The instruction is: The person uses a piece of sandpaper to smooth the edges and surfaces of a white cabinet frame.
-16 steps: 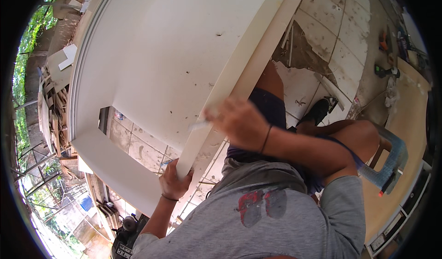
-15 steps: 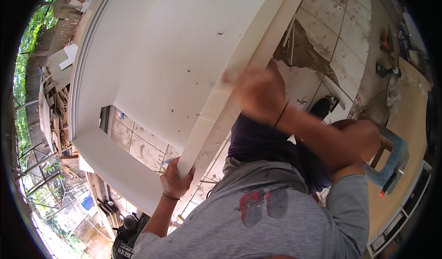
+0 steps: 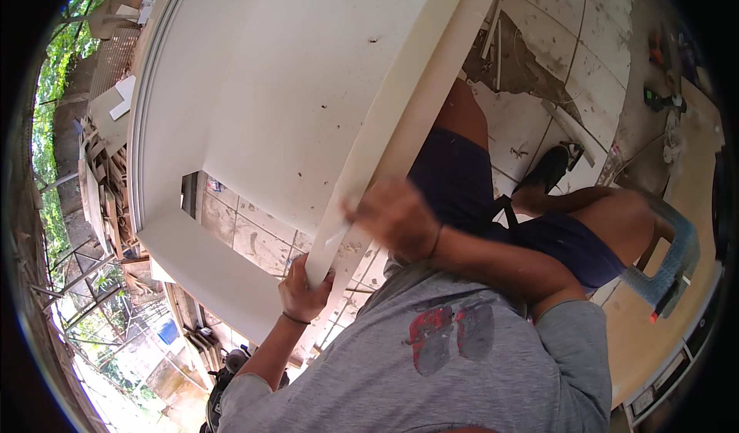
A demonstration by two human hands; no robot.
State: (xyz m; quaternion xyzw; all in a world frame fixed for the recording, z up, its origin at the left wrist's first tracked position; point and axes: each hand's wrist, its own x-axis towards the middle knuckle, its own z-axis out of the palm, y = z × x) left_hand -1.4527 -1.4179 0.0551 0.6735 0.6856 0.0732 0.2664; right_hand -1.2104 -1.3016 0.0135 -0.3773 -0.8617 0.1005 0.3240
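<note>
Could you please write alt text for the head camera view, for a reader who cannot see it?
A seated person's left hand grips the near end of a large white panel's edge strip, while the motion-blurred right hand presses on that edge just above. Below lie a grey shirt, dark shorts and a dusty tiled floor.

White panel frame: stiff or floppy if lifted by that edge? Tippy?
Probably stiff: the white panel frame keeps flat faces and square rails. Likely awkward and tippy, since it is broad and the left hand grips only one edge rail.

right hand (image 3: pixel 396 219): slid back down white board edge (image 3: pixel 385 148) | from higher up to near lower end
</note>
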